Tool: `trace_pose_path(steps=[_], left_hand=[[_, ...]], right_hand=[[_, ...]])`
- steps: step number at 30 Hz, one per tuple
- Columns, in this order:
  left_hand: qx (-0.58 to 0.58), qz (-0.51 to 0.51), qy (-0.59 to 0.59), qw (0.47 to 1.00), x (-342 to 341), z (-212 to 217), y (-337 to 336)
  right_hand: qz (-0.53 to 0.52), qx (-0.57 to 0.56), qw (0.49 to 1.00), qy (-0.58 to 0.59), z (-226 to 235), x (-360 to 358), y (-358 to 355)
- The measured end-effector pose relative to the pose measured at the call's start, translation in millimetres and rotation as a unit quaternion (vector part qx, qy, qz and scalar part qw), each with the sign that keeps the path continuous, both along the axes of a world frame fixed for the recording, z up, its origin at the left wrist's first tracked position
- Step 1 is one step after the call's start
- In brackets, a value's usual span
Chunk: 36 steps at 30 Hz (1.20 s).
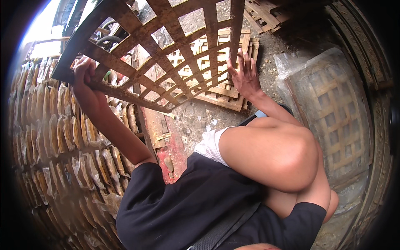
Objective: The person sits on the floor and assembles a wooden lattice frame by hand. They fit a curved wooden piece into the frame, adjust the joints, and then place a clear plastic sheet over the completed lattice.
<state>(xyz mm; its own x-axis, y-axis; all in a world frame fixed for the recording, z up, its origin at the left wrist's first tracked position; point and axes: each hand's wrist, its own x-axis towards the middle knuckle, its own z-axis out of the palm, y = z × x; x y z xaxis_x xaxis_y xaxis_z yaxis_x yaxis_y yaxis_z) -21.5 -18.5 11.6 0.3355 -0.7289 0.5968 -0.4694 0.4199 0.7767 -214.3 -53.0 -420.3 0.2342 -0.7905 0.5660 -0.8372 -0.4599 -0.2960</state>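
Observation:
A brown wooden lattice panel (154,49) is held up tilted before me, its near corner pointing down. My left hand (84,71) is closed around its frame at the left corner. On the other side, my right hand (245,75) has its fingers stretched out and apart, at the panel's right edge; the fingertips appear to touch the wood. Behind and beneath the raised panel, a stack of paler wooden lattice panels (220,102) lies on the ground, partly seen through the openings.
Rows of thin plastic-wrapped pieces (62,137) fill the left side. A plastic-covered lattice panel (337,112) stands at my right, beside my bent knee. More wooden slats (262,16) lie at the far right. A red board (174,154) lies on the littered ground.

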Motion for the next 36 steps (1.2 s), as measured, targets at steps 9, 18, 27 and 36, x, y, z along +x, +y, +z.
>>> trace_pose_path(steps=[9,18,27,36], left_hand=[[-0.007,-0.011,-0.002,1.0,-9,-5,-3],[-0.006,0.022,-0.013,1.0,-17,-7,-1],[-0.003,-0.024,-0.003,1.0,-7,-7,-2],[0.021,0.037,-0.011,0.999,0,0,0]], right_hand=[[-0.031,-0.002,0.998,0.055,46,-27,-19],[0.026,0.013,0.999,-0.029,57,-41,-15],[0.132,0.039,0.979,-0.148,14,-27,9],[0.072,-0.121,0.989,0.036,40,-65,-38]])
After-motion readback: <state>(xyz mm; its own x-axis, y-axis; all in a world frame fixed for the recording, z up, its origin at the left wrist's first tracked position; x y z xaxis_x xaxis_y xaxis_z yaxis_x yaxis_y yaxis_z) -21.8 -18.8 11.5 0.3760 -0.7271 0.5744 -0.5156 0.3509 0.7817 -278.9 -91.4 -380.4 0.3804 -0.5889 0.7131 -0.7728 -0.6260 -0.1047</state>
